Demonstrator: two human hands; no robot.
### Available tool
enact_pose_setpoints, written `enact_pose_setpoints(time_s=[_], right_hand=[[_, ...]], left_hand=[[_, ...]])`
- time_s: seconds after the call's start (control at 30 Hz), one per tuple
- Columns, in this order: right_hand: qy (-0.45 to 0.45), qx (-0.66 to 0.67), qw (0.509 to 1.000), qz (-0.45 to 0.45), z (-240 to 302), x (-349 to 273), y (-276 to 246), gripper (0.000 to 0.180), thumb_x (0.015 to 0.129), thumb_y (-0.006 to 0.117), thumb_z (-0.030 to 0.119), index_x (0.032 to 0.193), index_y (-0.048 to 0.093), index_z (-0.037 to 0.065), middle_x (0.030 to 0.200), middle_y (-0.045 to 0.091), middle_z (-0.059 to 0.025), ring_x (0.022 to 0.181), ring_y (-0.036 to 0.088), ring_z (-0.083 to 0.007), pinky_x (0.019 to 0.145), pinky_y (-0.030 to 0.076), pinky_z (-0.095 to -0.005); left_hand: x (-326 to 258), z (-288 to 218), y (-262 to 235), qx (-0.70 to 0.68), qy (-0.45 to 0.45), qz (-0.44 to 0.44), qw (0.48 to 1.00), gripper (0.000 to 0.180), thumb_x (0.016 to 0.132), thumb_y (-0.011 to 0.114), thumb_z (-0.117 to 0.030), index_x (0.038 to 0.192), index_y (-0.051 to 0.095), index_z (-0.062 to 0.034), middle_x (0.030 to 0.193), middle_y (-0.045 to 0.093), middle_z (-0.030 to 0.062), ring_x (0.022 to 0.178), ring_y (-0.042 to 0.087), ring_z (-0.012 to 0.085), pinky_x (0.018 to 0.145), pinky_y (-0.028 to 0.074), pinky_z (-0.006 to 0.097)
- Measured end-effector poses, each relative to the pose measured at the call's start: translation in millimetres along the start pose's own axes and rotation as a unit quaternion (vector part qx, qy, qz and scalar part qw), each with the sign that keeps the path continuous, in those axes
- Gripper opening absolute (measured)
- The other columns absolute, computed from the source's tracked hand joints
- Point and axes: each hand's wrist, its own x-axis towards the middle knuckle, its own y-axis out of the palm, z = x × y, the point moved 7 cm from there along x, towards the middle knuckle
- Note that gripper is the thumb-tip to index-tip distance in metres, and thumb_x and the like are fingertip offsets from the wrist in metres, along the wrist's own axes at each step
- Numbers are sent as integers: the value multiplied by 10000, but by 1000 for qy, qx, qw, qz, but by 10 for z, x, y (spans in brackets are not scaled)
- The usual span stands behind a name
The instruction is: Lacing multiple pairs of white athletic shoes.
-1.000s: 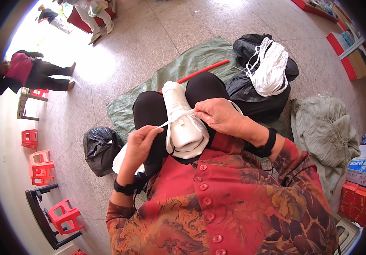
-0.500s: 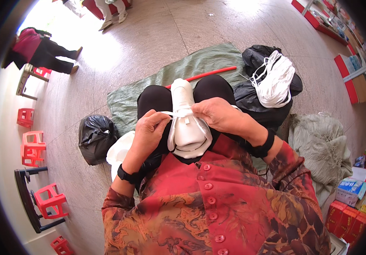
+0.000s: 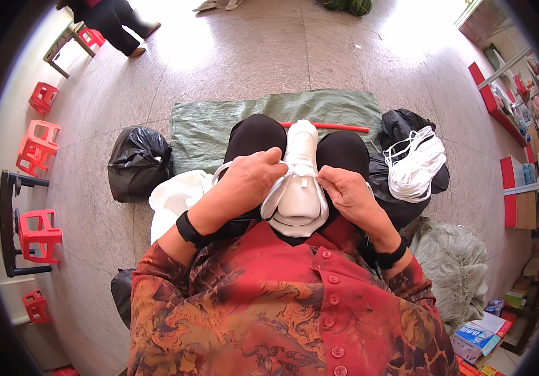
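Note:
A white shoe point(image 3: 299, 203) rests between my knees, its toe pointing away from me and its opening toward me. A white shoelace point(image 3: 303, 168) runs across its front between both hands. On the shoe's left side my left hand point(image 3: 251, 180) is closed, the lace pinched in its fingers and a loop of it trailing left. My right hand point(image 3: 349, 190) pinches at the right edge of the lacing, thumb and forefinger together on the lace. The fingertips of both hands partly cover the eyelets.
A green woven sheet point(image 3: 204, 141) lies ahead with a red rod point(image 3: 345, 127) on it. White laces point(image 3: 417, 166) sit on black bags at right. Another black bag point(image 3: 138, 166) and white items point(image 3: 178, 197) are at left. A grey sack point(image 3: 448, 269) stands at right, red stools point(image 3: 41, 235) along the left wall.
My left hand has turned over, knuckles up, and come closer to the shoe. My right hand has drawn back slightly to the shoe's right edge. The head view has shifted.

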Motion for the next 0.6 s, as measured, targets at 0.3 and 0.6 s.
enact_pose_setpoints(time_s=[0.3, 0.6], right_hand=[[1, -5, 1000, -9, 22, -1, 6, 73, 925, 569, 74, 901, 568, 5, 793, 594, -208, 747, 606, -382, 652, 477, -403], [-42, -27, 998, -26, 25, -34, -51, 87, 914, 562, 60, 849, 563, 3, 778, 566, -203, 734, 576, -393, 641, 461, -395]], left_hand=[[-40, 115, 36, -56, -70, -40, 995, 49, 871, 571, -47, 833, 599, -34, 832, 533, 113, 752, 594, 335, 634, 464, 419], [-38, -121, 248, 149, 120, 39, 981, 140, 767, 559, -73, 897, 606, -51, 930, 545, 112, 842, 586, 268, 674, 528, 363]])
